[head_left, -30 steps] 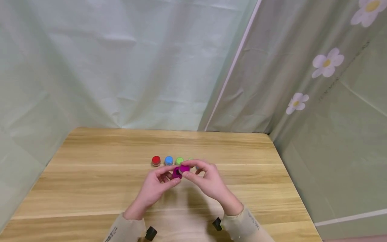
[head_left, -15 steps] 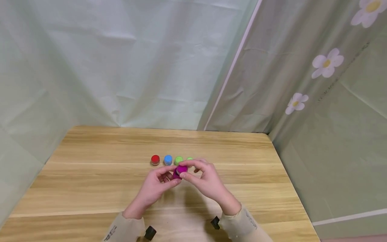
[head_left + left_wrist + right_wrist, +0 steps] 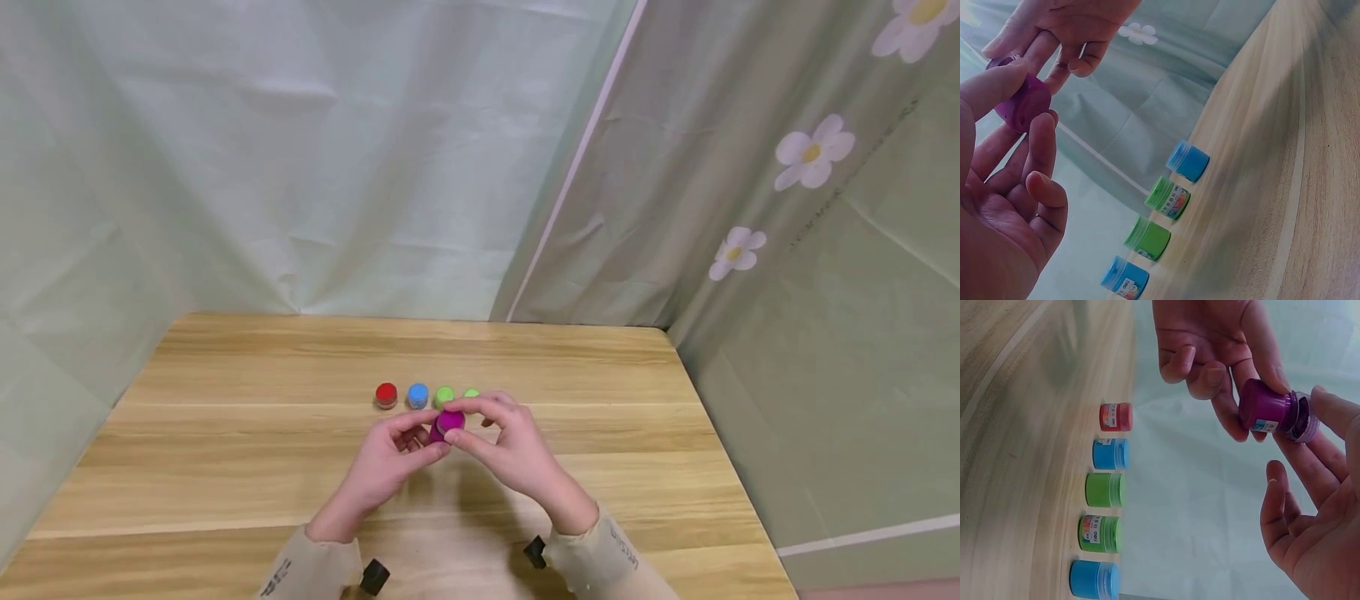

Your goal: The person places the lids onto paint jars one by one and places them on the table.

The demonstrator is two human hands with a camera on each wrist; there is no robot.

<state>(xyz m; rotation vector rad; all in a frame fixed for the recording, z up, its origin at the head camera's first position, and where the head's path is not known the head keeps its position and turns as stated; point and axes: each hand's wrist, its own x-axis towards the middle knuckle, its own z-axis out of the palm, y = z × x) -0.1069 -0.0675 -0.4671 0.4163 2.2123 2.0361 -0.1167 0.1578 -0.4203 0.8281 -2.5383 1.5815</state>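
Observation:
A small purple paint jar (image 3: pixel 1263 407) is up off the table between both hands. My left hand (image 3: pixel 378 467) pinches its body between thumb and fingers. With thumb and fingertips, my right hand (image 3: pixel 517 450) holds the purple lid (image 3: pixel 1307 425) at the jar's mouth. In the right wrist view the lid sits slightly tilted against the rim, with a gap on one side. From the head view the lid covers most of the jar.
Behind the hands stands a row of lidded paint jars on the wooden table (image 3: pixel 247 475): a red jar (image 3: pixel 1116 417), a blue jar (image 3: pixel 1110 454), a green jar (image 3: pixel 1105 490), another green jar (image 3: pixel 1100 533) and another blue jar (image 3: pixel 1094 579). Curtains (image 3: pixel 375 167) surround the table.
The right hand has brought the lid leftward over the jar's mouth, covering the dark opening seen a second ago. My left hand has kept its grip on the jar in nearly the same place.

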